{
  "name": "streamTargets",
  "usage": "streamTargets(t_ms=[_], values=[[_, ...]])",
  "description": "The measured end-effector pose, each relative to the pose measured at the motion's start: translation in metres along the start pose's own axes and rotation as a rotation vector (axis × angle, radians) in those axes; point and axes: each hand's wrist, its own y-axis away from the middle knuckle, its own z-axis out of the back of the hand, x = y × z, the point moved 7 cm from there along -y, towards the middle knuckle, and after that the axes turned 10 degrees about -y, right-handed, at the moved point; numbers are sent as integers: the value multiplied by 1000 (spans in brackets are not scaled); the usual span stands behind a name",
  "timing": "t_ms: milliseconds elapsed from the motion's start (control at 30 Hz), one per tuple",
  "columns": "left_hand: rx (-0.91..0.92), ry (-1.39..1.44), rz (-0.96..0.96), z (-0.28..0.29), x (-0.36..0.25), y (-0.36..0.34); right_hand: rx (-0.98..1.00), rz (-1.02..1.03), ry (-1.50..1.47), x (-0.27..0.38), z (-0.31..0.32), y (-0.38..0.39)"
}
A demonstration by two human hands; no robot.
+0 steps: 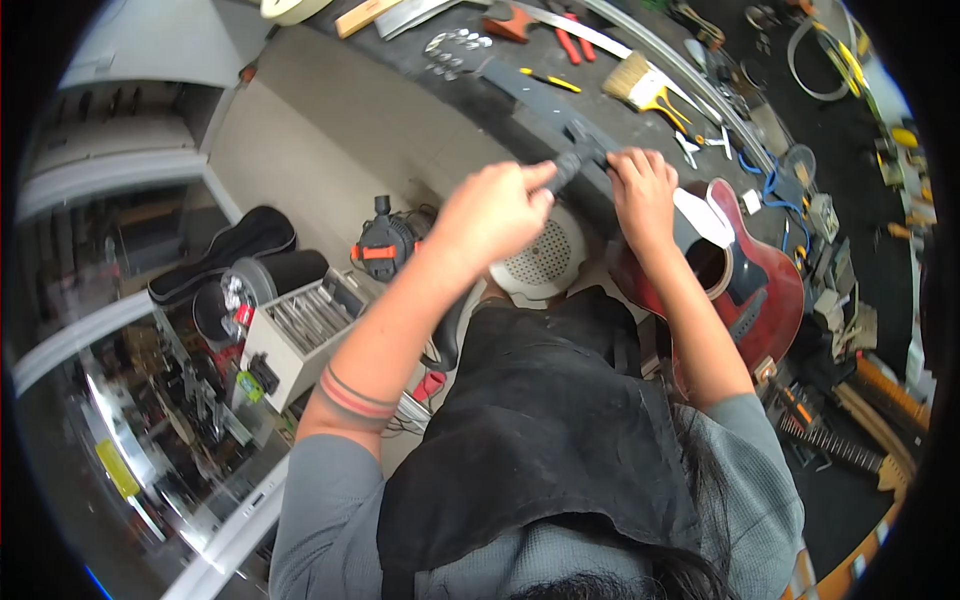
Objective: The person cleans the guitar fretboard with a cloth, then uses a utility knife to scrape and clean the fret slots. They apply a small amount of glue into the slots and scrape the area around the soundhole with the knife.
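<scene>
One dark tool (570, 166) sits gripped in your left hand (500, 213); your right hand (645, 196), its hold impossible to tell, curls beside it near the red guitar (778, 275).

1. Room to pass is left on the left hand's (497, 215) outer side, over the pale floor (330, 125), until it is narrowed by the black-and-orange canister (385, 243).
2. The gap between that hand and the right hand (645, 195) is spanned by a dark tool (572, 165).
3. Rightward, the way is barred by the red guitar (785, 300).
4. Beneath, space is taken up by a perforated seat (548, 262).
5. Farther ahead, a lane along the workbench (598, 110) is bounded by a brush (650, 90) and a yellow-and-black tool (550, 79).
</scene>
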Motion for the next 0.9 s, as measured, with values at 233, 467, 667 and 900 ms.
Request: streamTargets(t_ms=[233,467,667,900], values=[[-345,307,378,86,196,52,27,134,-410,125,-142,-155],[-568,721,848,-30,463,247,747,98,-490,240,-358,-51],[-399,875,1311,-249,604,354,1589,398,96,287,-546,150],[-434,586,1220,-364,793,336,1524,594,49,382,-690,241]])
